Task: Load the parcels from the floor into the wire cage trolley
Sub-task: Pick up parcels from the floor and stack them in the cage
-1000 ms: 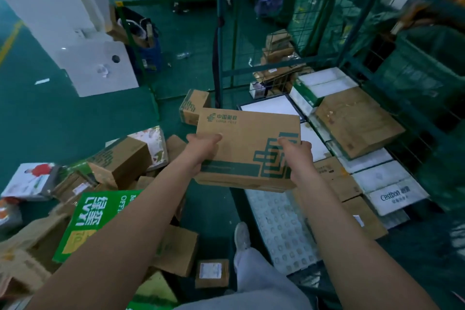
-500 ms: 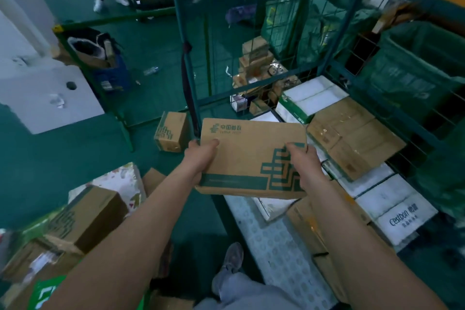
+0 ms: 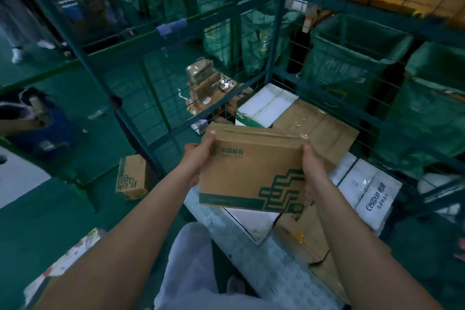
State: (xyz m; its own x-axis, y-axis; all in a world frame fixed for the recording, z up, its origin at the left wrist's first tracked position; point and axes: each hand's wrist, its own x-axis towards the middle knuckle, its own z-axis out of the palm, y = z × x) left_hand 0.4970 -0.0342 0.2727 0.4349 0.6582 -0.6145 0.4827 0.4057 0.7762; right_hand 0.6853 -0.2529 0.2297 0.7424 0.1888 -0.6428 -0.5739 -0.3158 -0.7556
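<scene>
I hold a flat brown cardboard parcel [image 3: 251, 171] with green print in both hands, above the floor of the green wire cage trolley [image 3: 161, 118]. My left hand [image 3: 197, 156] grips its left edge and my right hand [image 3: 313, 171] grips its right edge. Under the parcel, several parcels lie in the cage: white boxes [image 3: 266, 103], a large brown carton [image 3: 319, 126] and a white "Cestbon" box [image 3: 372, 196].
A small brown parcel [image 3: 132, 176] stands on the green floor left of the cage post. A floral parcel [image 3: 68, 257] lies at lower left. Green sack bins [image 3: 352, 63] stand behind and right of the cage. A person's feet [image 3: 17, 54] are at far left.
The parcel has moved forward and over the cage floor, still held in both hands. The view has swung right, so the pile of floor parcels has mostly left the frame.
</scene>
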